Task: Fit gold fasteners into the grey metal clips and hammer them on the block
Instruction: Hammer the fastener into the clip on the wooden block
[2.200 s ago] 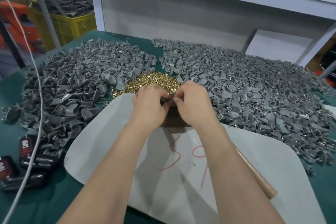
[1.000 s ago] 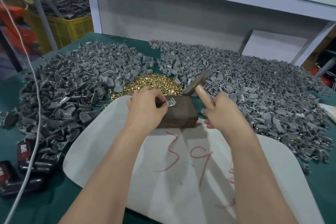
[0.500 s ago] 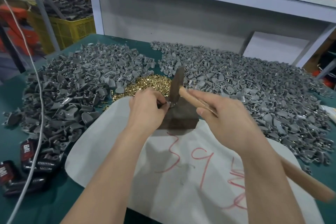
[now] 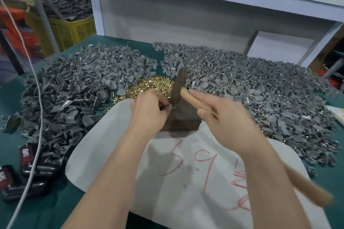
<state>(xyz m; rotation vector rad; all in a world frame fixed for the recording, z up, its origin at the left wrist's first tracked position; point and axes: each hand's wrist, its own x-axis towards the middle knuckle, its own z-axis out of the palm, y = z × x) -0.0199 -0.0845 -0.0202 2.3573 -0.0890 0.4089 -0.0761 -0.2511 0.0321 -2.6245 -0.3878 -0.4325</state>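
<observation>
- Grey metal clip (image 4: 172, 107) on the block (image 4: 183, 123), pinched by left hand (image 4: 148, 111).
- Right hand (image 4: 229, 122) grips hammer (image 4: 178, 87), head at the clip.
- Heaped clips (image 4: 74, 87) likely await fasteners (image 4: 152, 83).

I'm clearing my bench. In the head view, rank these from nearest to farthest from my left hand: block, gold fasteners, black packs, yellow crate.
1. Block: right at the left hand, on its right side.
2. Gold fasteners: just beyond the hand.
3. Black packs: near left part of the table.
4. Yellow crate: off the table, far left.
</observation>
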